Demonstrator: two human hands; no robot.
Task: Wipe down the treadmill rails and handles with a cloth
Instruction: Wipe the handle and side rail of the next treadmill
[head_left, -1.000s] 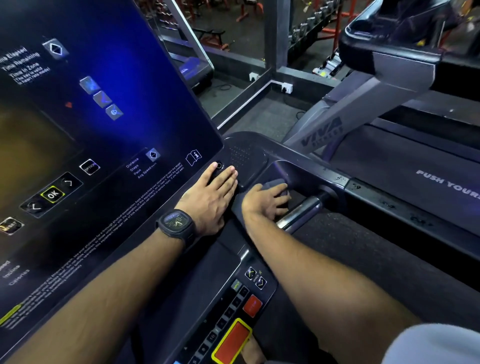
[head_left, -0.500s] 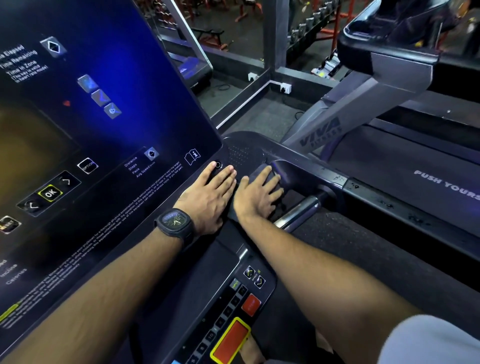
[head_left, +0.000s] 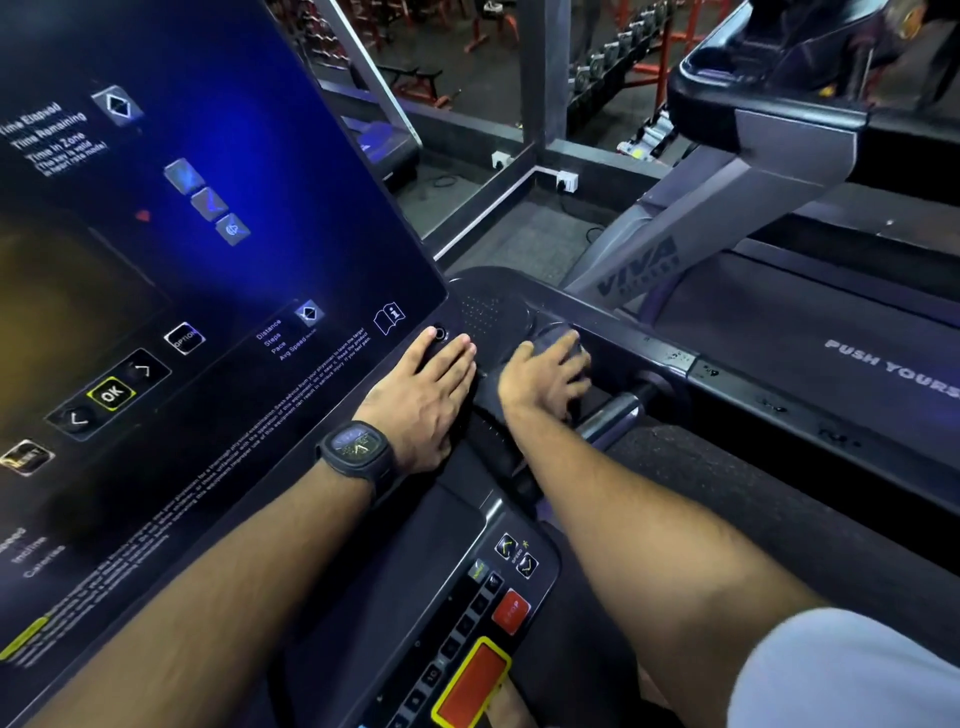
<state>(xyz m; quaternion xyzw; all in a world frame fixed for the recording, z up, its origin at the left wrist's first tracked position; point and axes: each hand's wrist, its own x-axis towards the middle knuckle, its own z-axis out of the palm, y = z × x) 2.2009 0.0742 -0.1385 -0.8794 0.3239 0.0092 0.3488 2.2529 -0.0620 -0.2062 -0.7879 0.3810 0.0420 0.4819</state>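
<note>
Your left hand (head_left: 426, 395): lies flat on the dark console ledge, fingers straight and close together, touching the lower right corner of the screen (head_left: 208, 249).
Your left wrist: wears a black watch (head_left: 358, 452).
Your right hand (head_left: 540, 384): just right of the left one, fingers spread and fairly straight, pressing on the cloth (head_left: 555, 335); the fingertips are blurred.
Cloth: dark, mostly under your palm, with a rounded fold showing past your fingers.
Handle (head_left: 608, 415): a silver bar just near-right of your right hand.
Keypad: near you, between your forearms, with a red stop button (head_left: 511, 610) and a yellow-framed red pad (head_left: 472, 680).
Right side: a second treadmill, its upright (head_left: 644, 270) marked VIVA.
</note>
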